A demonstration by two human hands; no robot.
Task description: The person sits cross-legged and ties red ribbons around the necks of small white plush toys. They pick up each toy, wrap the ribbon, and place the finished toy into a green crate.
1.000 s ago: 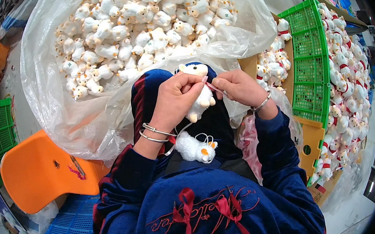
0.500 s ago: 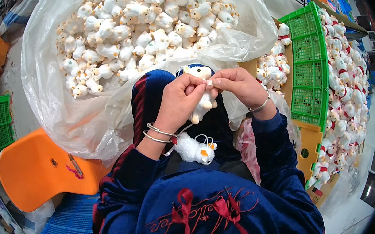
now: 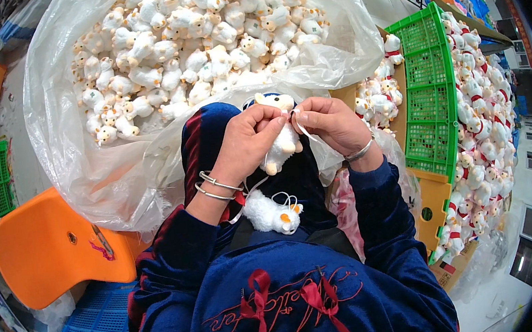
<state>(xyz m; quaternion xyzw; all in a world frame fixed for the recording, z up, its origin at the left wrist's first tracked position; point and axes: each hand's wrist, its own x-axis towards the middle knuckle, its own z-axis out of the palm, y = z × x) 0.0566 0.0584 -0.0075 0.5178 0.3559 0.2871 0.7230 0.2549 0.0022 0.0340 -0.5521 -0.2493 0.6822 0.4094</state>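
A small white plush animal (image 3: pixel 281 152) with cream feet rests upright over my knees, its face showing above my fingers. My left hand (image 3: pixel 250 138) is closed in a pinch at the toy's neck; what lies between thumb and forefinger is mostly covered. Opposite it, my right hand (image 3: pixel 336 126) pinches a thin white ribbon (image 3: pixel 301 125) at the neck, with a loose length hanging below the fingers. A second white plush animal (image 3: pixel 269 211) lies in my lap, orange-eared, with a white cord looped over it. Beside it, a bit of red shows near my left wrist.
Ahead, a large clear plastic bag (image 3: pixel 51 113) holds many white plush toys. To the right stand a green crate (image 3: pixel 427 91) and a heap of red-scarfed plush toys (image 3: pixel 479 151). An orange chair (image 3: pixel 55 247) with a small tool on it is at left, beside a blue crate (image 3: pixel 102 322).
A length of white ribbon now hangs from my right fingers, which have shifted slightly at the toy's neck. The whole view has moved a little; both hands stay at the toy.
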